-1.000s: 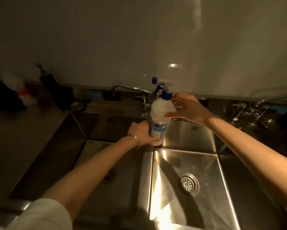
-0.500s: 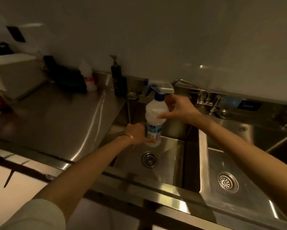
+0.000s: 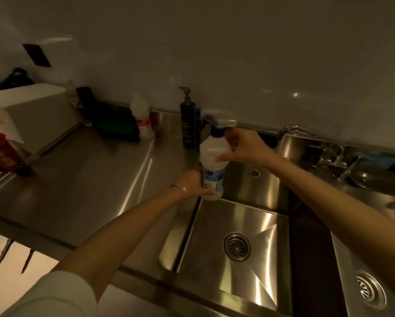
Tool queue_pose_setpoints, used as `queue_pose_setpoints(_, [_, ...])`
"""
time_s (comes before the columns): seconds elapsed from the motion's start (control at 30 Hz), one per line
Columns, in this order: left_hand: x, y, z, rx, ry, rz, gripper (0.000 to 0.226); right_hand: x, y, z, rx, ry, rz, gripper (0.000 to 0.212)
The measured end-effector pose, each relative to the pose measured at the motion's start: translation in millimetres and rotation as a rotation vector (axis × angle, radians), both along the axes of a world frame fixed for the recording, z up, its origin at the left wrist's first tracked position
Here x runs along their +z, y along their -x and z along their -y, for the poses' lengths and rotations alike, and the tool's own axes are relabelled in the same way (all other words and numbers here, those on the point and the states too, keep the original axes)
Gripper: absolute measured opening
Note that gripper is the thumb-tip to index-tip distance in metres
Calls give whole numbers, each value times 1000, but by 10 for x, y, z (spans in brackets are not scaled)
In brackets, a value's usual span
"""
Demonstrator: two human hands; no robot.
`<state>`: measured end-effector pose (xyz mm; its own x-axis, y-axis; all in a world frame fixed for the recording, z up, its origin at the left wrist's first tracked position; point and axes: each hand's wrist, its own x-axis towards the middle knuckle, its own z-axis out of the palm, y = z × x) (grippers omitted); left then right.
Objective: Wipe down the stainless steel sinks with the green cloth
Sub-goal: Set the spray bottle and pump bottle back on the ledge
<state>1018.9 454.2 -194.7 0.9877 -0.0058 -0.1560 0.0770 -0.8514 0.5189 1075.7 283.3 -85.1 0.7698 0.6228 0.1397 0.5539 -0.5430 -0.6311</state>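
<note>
A white spray bottle (image 3: 211, 154) with a blue trigger head is held upright over the back left corner of the left steel sink (image 3: 233, 266). My left hand (image 3: 193, 183) grips its lower part at the label. My right hand (image 3: 244, 148) holds its neck and shoulder just under the trigger head. A second steel sink (image 3: 352, 282) lies at the right. A dark green bundle (image 3: 116, 126), perhaps the cloth, sits on the counter at the back by the wall.
A steel counter (image 3: 89, 179) stretches left of the sinks. On it stand a dark pump bottle (image 3: 188, 124), a white bottle with a red label (image 3: 142, 121), a red can (image 3: 2, 154) and a white box (image 3: 29, 106). Taps (image 3: 329, 152) rise behind the sinks.
The view has swung left, from the two sinks to the counter and left sink. Both hands keep their hold on the spray bottle.
</note>
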Motion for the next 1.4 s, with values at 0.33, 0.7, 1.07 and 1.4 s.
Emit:
queue_pose_setpoints(0.33, [-127,-512,-856,11,51,-2,73,-87,-499,-911,-23,6,-45,62])
queue_pose_setpoints(0.7, [-333,-1111,-2106,-89,61,-13,72,-305,-855,-2146,-221,-16,-116,60])
queue_pose_setpoints(1.07, [-758,-1696,-2873,-63,228,30,63,-524,-1274,-3103,-345,74,-90,61])
queue_pose_setpoints(1.4, [-755,-2012,-3046,26,214,75,49,-655,-1638,-3372,-393,58,-100,71])
